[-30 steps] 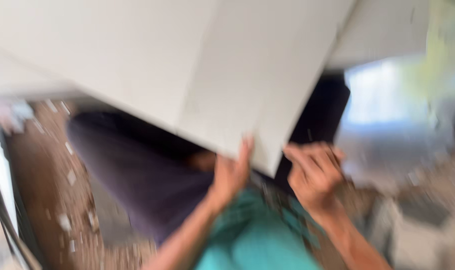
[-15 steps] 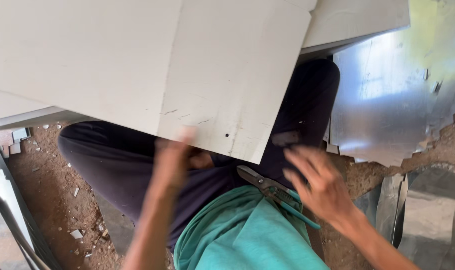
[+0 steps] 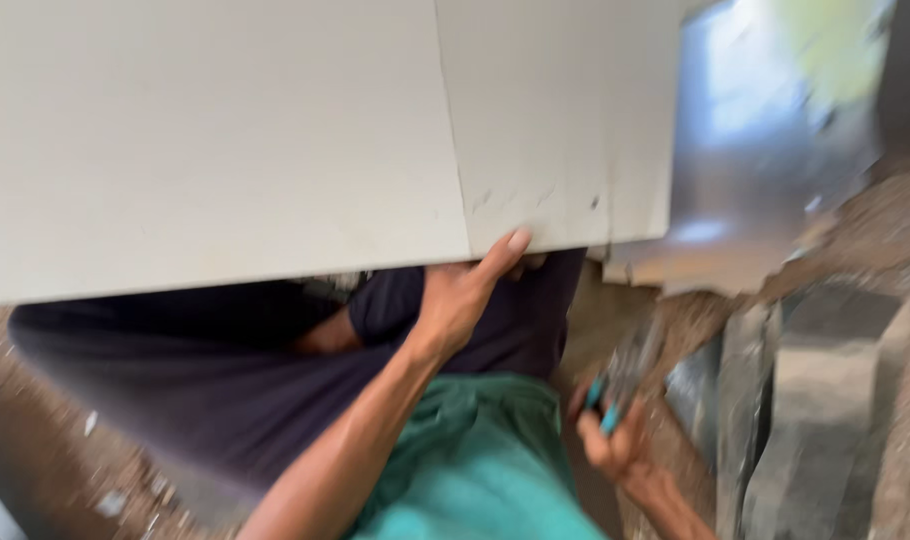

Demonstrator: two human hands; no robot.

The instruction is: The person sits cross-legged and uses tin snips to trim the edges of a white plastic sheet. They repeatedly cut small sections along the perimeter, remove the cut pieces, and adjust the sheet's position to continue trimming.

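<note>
A large off-white flat panel (image 3: pixel 275 140) fills the upper part of the head view, with a seam or crease running down its right half. My left hand (image 3: pixel 465 290) grips its lower edge, thumb up on the face. My right hand (image 3: pixel 615 440) is lower right, closed around a metal tool with teal handles (image 3: pixel 615 385), like snips or pliers; it is blurred. Below the panel I see my dark trousers (image 3: pixel 175 380) and green shirt (image 3: pixel 475 460).
A shiny metal sheet (image 3: pixel 745 190) lies at the upper right on dirt ground. Grey concrete blocks (image 3: pixel 825 390) stand at the right. Reddish soil with small white chips (image 3: pixel 35 440) lies at the lower left.
My left hand has moved right and taken hold of the panel's lower edge. My right hand dropped lower and now holds the teal-handled tool. The panel covers more of the view.
</note>
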